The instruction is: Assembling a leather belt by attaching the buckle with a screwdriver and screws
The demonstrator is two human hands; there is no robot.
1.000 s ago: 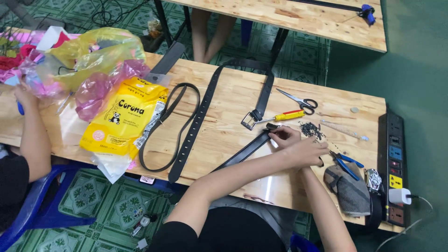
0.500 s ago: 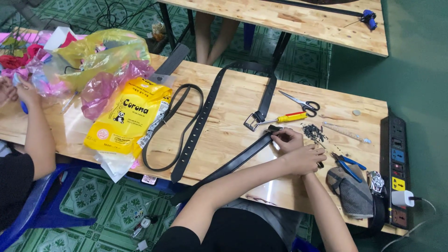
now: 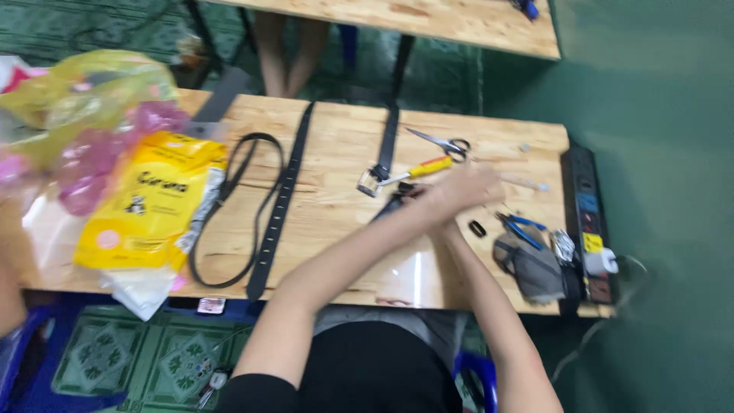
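Note:
The picture is motion-blurred. My left hand [image 3: 468, 187] reaches across my body to the right part of the wooden table [image 3: 344, 252], just past a yellow-handled screwdriver [image 3: 428, 167]. My right forearm comes up from the lower right, and my right hand [image 3: 437, 213] lies mostly under the left wrist. The end of a black belt strap [image 3: 391, 205] shows right beside both hands. The blur hides whether either hand grips it. A second black belt [image 3: 388, 141] with a metal buckle [image 3: 371, 182] lies just left of the hands.
Scissors [image 3: 443, 142], a small black loop [image 3: 478, 228], blue pliers [image 3: 524, 226], a grey cloth [image 3: 527, 264] and a power strip [image 3: 589, 222] fill the right end. A long looped belt [image 3: 271, 222] and a yellow bag [image 3: 149, 203] lie to the left. Another person's legs [image 3: 283, 46] stand behind the table.
My view has swung to the right and blurred. Both hands have shifted up the table from the belt end toward the screwdriver and the small parts.

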